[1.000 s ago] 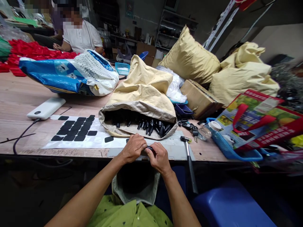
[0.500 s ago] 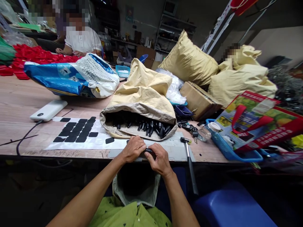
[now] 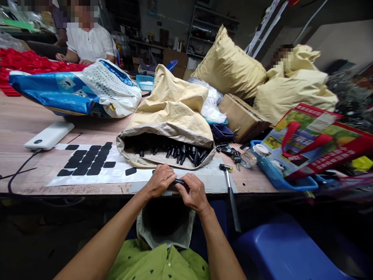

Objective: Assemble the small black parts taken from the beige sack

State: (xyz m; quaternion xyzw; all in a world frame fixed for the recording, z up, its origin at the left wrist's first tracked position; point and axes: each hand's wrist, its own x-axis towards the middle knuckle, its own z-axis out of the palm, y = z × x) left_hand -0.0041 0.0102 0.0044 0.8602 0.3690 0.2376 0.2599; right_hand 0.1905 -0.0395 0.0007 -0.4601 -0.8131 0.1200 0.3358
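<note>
Between my two hands is a small black cylindrical part (image 3: 178,181), mostly covered by fingers. My left hand (image 3: 161,181) is closed round its left end, and my right hand (image 3: 192,191) grips the right end with the thumb along it. Both hands are at the table's front edge, over a grey board (image 3: 208,182). Just behind them lies a beige woven sack (image 3: 171,116), its mouth facing me, with several black cylindrical parts (image 3: 182,153) inside. Below my hands an open sack (image 3: 186,235) stands at my lap, its inside dark.
A hammer (image 3: 230,194) overhangs the table edge at right. Flat black pieces (image 3: 87,161) lie on white paper at left, near a white power bank (image 3: 49,135). A blue basket (image 3: 272,175) holds a printed bag (image 3: 311,147). Across the table sits a person (image 3: 90,44).
The view has shifted, so most things appear slightly left and higher. My hands still hold the black part together, and a little more of it shows between them.
</note>
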